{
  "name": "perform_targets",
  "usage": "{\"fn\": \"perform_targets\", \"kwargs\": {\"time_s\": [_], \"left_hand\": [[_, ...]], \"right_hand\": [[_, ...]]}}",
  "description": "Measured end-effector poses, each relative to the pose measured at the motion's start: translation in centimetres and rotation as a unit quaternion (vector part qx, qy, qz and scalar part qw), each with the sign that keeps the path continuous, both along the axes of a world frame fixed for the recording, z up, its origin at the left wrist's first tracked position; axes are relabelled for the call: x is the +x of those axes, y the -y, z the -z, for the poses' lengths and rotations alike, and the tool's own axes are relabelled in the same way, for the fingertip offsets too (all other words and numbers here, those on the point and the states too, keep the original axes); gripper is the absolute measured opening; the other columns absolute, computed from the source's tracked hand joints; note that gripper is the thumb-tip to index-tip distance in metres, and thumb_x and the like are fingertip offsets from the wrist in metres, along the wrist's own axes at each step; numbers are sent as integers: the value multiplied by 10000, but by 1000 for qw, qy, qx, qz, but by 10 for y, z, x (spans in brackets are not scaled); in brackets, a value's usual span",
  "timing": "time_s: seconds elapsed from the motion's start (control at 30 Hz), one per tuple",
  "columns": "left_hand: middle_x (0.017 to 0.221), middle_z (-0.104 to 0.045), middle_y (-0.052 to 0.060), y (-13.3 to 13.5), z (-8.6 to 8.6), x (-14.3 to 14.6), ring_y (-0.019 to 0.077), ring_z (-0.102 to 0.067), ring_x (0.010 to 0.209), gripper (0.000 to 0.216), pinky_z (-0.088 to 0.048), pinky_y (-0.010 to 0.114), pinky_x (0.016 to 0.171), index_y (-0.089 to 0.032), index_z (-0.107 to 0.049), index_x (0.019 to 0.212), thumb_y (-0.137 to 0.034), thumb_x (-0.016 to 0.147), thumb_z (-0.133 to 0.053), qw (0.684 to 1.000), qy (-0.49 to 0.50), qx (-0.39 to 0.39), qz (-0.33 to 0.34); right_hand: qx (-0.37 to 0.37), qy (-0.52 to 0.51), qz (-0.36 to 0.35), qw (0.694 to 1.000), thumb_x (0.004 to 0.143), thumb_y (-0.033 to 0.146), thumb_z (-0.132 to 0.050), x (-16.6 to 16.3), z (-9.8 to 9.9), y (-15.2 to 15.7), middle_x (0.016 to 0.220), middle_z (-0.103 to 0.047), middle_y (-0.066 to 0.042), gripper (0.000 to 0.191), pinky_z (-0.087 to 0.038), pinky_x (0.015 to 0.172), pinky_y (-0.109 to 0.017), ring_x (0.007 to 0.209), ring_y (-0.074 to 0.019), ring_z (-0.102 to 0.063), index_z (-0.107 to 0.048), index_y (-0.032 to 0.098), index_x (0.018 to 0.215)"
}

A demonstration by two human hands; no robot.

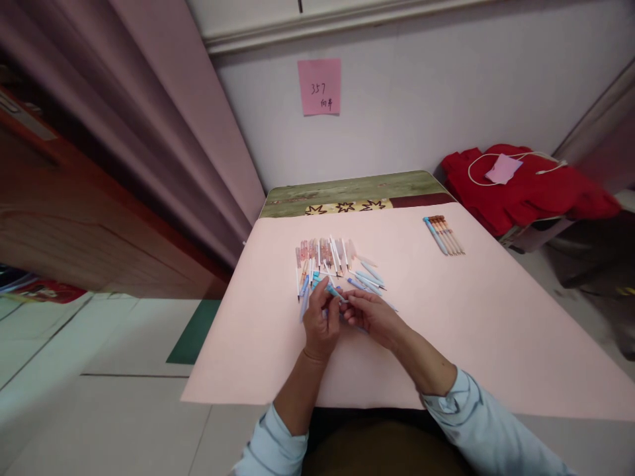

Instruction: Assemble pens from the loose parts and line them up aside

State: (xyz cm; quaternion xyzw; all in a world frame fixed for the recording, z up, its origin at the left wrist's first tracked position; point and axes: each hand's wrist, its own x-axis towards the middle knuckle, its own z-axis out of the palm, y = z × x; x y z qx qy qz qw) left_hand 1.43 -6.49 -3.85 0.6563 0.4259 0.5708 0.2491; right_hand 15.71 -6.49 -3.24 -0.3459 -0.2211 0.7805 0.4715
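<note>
Both my hands meet over the middle of a pale pink sheet (446,330) that covers the table. My left hand (320,320) is closed around a light blue pen (333,291), and my right hand (370,316) pinches the same pen at its other end. Just beyond my fingers lies a loose spread of several pens and pen parts (337,261), some blue, some clear with orange print. A tidy row of several finished pens (444,235) lies apart at the far right of the sheet.
The table's far end (347,192) shows a green patterned cloth against the wall, under a pink note (320,86). A red cloth pile with a white cable (526,182) sits to the right. A curtain (163,132) hangs on the left above tiled floor.
</note>
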Motion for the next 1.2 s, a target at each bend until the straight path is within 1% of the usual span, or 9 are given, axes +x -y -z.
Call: {"fn": "perform_targets", "kwargs": {"time_s": [0.13,0.27,0.3,0.4,0.53,0.63,0.77,0.97,1.2], "left_hand": [[1053,-702,85,0,0,-1,178,-688,938,399,-559,322,853,-207,-510,1319,-258,924,-531,1000,-6,7,-4],[978,-715,62,0,-1,-1,170,-690,910,595,-568,309,811,-222,-304,1472,-252,924,-535,1000,30,-4,4],[975,-716,63,0,-1,-1,170,-692,902,597,-571,305,798,-222,-305,1471,-254,923,-539,999,33,-8,7],[1008,-717,77,0,-1,-1,177,-697,909,450,-568,310,814,-211,-471,1356,-268,917,-550,1000,19,-10,8],[1000,-720,74,0,-3,0,174,-696,919,495,-563,319,838,-203,-429,1396,-263,919,-546,1000,20,-10,-1],[1020,-722,73,1,-5,0,174,-697,914,417,-559,318,857,-205,-525,1320,-270,910,-560,1000,8,-12,-9],[1019,-730,71,2,-7,0,176,-700,920,521,-570,313,830,-209,-427,1413,-268,912,-556,1000,17,-24,-12],[992,-737,67,2,-5,0,180,-702,928,540,-567,323,837,-200,-407,1417,-247,904,-568,999,21,-24,-4],[1015,-725,73,3,-4,-1,170,-700,869,318,-560,288,789,-195,-591,1202,-237,887,-586,999,-50,15,-1]], "right_hand": [[3,11,-11,1000,773,323,-768,0,-1,1,784,-684,-38,239,-493,544,-173,598,-74,-601,-685,141,905],[2,20,-16,1000,763,326,-780,0,-3,2,790,-680,-34,247,-480,545,-162,608,-67,-599,-689,137,894],[4,19,-17,1000,760,325,-782,0,-3,3,791,-681,-35,257,-481,545,-161,609,-67,-600,-692,135,908],[7,14,-18,1000,743,314,-793,0,-4,3,782,-678,-34,295,-485,544,-157,608,-69,-603,-697,128,951],[8,9,-17,1000,751,304,-783,0,-4,3,776,-677,-33,276,-487,543,-156,604,-69,-603,-695,126,942],[9,8,-15,1000,766,305,-771,0,-5,3,775,-678,-33,256,-484,535,-157,603,-71,-602,-696,131,938],[10,11,-17,1000,753,311,-785,0,-4,3,772,-677,-31,258,-484,537,-155,605,-71,-600,-694,135,919],[13,12,-15,1000,755,324,-787,1,-3,2,769,-673,-20,268,-475,528,-151,598,-63,-592,-696,142,930],[12,7,-15,1000,760,382,-781,0,-6,3,751,-671,-11,323,-454,514,-163,584,-67,-581,-692,151,967]]}}
